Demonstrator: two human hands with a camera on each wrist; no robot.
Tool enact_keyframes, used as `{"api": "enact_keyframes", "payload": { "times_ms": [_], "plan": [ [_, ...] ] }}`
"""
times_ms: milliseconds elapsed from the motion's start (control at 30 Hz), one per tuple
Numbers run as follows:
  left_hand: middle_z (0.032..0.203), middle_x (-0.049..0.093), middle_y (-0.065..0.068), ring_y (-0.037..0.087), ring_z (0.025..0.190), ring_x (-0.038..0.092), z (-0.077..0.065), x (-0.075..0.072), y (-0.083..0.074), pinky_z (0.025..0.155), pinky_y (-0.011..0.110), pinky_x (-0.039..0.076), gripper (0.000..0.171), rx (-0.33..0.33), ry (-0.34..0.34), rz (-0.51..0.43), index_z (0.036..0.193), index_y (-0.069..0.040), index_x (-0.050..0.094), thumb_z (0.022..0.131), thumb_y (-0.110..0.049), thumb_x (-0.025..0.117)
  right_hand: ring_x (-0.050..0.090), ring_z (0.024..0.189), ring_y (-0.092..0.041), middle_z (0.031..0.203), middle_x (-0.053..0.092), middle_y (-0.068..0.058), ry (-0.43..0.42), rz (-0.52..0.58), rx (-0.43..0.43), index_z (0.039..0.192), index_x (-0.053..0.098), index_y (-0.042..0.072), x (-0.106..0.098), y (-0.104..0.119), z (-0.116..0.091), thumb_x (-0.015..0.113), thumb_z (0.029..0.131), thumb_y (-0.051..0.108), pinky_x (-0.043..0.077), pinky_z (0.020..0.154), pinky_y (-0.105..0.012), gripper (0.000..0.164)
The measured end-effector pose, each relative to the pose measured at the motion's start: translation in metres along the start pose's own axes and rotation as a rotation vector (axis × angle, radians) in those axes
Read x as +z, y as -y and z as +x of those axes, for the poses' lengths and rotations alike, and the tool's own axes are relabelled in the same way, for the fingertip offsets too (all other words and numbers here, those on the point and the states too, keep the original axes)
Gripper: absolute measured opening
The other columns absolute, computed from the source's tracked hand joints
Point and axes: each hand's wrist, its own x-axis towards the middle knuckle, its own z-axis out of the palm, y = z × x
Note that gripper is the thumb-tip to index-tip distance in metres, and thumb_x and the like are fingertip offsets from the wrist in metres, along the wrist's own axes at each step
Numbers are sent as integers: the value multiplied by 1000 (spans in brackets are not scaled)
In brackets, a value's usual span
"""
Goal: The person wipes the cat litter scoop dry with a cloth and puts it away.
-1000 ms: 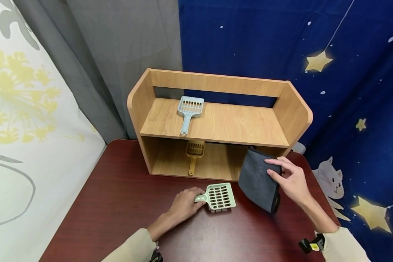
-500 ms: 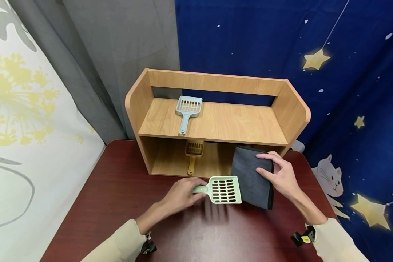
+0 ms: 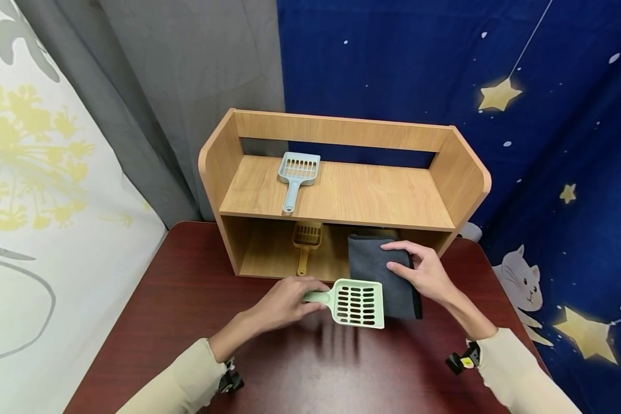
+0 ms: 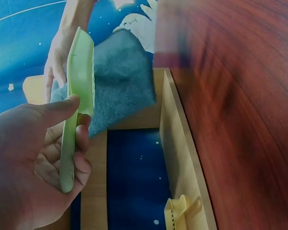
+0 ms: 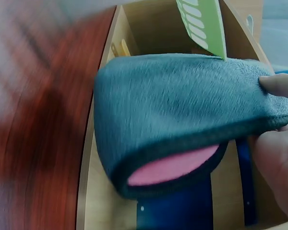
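Observation:
My left hand (image 3: 290,302) grips the handle of a pale green litter scoop (image 3: 359,305), its slotted head pointing right above the table. In the left wrist view, the thumb presses the scoop (image 4: 81,72) from above while the fingers curl under the handle. My right hand (image 3: 421,270) pinches the edge of a folded dark grey cloth (image 3: 375,261). From the right wrist, the cloth (image 5: 177,100) shows a pink inner side, and the green scoop's corner (image 5: 209,28) meets its upper edge. The scoop's head overlaps the cloth's lower left part in the head view.
A two-tier wooden shelf (image 3: 341,219) stands at the back of the dark red table (image 3: 186,322). On its upper board lies a light blue litter scoop (image 3: 297,172); a yellow scoop (image 3: 305,247) lies on the lower one. Curtains (image 3: 372,63) hang behind.
My left hand has raised the green scoop off the table and turned its head more toward the camera. My right hand has brought the cloth leftward, up close to the scoop.

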Motion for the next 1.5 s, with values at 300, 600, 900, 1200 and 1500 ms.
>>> {"api": "enact_keyframes", "payload": {
  "times_ms": [300,600,900,1200,1500],
  "plan": [
    [107,78,-2,6,90,66,10,-2,-3,77,23,53,25,40,2,-34,118,-11,78,94,-19,82,68,99,-10,118,75,-14,184,21,-7,124,75,5,21,1,19,73,96,-5,56,82,-22,30],
    [106,78,-1,10,93,69,12,-1,-5,79,26,54,24,38,13,-34,117,-10,80,95,-20,81,69,84,-14,108,73,-18,295,113,8,122,73,-2,28,1,24,68,98,-6,58,70,-26,24],
    [105,78,-1,7,92,68,1,-8,10,78,26,55,29,17,-13,-57,119,-8,79,92,-17,84,65,94,-10,112,75,-11,223,25,21,120,76,4,3,0,8,69,97,-7,55,76,-25,26],
    [104,78,-1,6,89,67,1,-8,10,75,22,53,29,32,-33,-37,119,-8,80,91,-18,84,67,100,-15,115,75,-11,231,12,-4,120,77,4,7,2,14,70,98,-4,55,83,-24,24],
    [104,78,-2,9,92,69,9,0,-8,78,24,54,26,53,-30,-12,116,-11,81,92,-20,84,65,86,-13,107,74,-15,285,68,-6,119,76,3,31,4,25,68,98,-5,55,70,-25,24]
  ]
}}
